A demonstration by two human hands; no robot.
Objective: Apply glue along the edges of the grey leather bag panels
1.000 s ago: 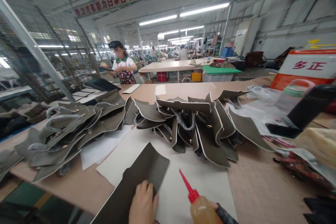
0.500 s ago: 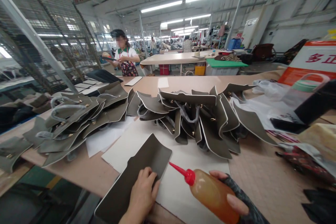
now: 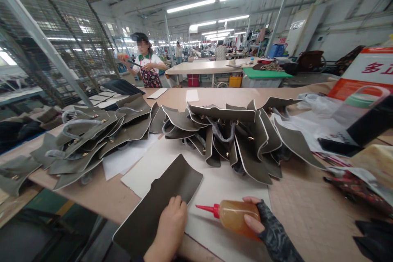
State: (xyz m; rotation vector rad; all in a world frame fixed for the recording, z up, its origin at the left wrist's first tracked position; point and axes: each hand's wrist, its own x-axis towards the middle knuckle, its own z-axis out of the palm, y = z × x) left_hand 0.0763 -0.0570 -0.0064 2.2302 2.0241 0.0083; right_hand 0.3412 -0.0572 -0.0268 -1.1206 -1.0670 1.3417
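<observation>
A dark olive panel with white edges lies slanted in front of me, partly over a pale sheet. My left hand has its fingers curled at the panel's right edge, gripping it. On the right, my right hand, in a dark patterned sleeve, is wrapped round a bottle of amber liquid. The bottle is held nearly level above the sheet, and its red nozzle points left toward the panel. Its tip is a short way right of my left hand, apart from the panel.
Olive bag pieces with wrapped handles are heaped behind the sheet and at the left. A plastic bottle with a green lid and a black box stand right. Across the table, a person holds a dark item.
The bottle has tilted closer to level, with its body moved left and up along with my right hand. My left hand's fingers have drawn together at the panel's edge.
</observation>
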